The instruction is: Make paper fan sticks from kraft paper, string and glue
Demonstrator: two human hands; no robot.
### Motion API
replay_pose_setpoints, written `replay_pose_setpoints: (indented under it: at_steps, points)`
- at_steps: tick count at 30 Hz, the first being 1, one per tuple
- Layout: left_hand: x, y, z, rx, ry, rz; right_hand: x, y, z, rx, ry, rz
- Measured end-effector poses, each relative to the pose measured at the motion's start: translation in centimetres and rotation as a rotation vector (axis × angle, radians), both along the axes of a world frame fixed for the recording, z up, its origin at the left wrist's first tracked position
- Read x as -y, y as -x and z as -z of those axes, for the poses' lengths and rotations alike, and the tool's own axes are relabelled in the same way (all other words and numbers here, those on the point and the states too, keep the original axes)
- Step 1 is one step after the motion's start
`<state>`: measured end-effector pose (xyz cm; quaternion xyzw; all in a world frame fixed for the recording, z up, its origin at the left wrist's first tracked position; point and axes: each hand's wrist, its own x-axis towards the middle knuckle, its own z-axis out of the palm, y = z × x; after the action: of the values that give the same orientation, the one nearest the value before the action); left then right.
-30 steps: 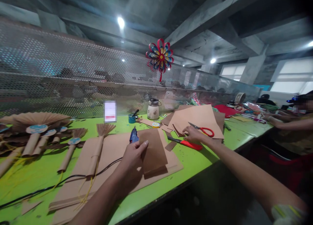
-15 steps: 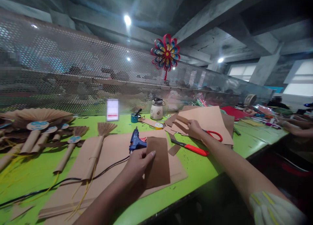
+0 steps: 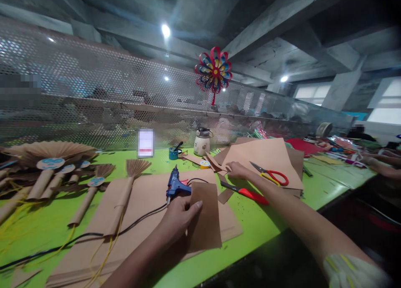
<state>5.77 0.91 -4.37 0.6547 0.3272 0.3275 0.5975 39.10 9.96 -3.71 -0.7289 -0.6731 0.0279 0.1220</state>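
My left hand (image 3: pixel 180 215) presses on a dark brown paper rectangle (image 3: pixel 205 217), thumb on top, on a stack of tan sheets (image 3: pixel 134 221). A blue glue gun (image 3: pixel 175 184) lies just beyond that hand. My right hand (image 3: pixel 237 170) reaches across to a small brown paper strip (image 3: pixel 214 162) at the edge of a pile of tan paper (image 3: pixel 266 156), fingers pinched on it. Red-handled scissors (image 3: pixel 272 174) lie on that pile. A red utility knife (image 3: pixel 247 192) rests below my right wrist.
Finished paper fans on rolled handles (image 3: pixel 53 171) line the left of the green table (image 3: pixel 260 221). A black cord (image 3: pixel 78 238) runs across the sheets. A jar (image 3: pixel 202 141), a small blue cup (image 3: pixel 173 153) and a tape roll (image 3: pixel 204 164) stand by the mesh screen (image 3: pixel 94 108). Another person's arms (image 3: pixel 384 160) work at the far right.
My right hand has drawn back left from the scissors to the near edge of the paper pile and pinched a strip. The left hand stays on the brown rectangle.
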Motion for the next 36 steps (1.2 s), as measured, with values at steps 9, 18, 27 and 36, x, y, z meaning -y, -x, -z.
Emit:
replay_pose_setpoints:
  at_steps: [9,18,27,36]
  points:
    - [-0.1,0.2,0.3,-0.115,-0.151,0.026,0.9,-1.8,-0.2,0.125,0.057,0.243]
    - [0.2,0.2,0.0,-0.162,-0.155,0.065,1.6,-6.3,-4.3,0.205,0.013,0.373]
    - [0.0,0.3,0.0,-0.184,-0.205,0.06,3.9,-4.5,-1.3,0.239,0.142,0.092]
    - [-0.2,0.4,0.1,-0.25,-0.238,0.06,3.8,-5.9,-1.6,0.367,0.329,0.031]
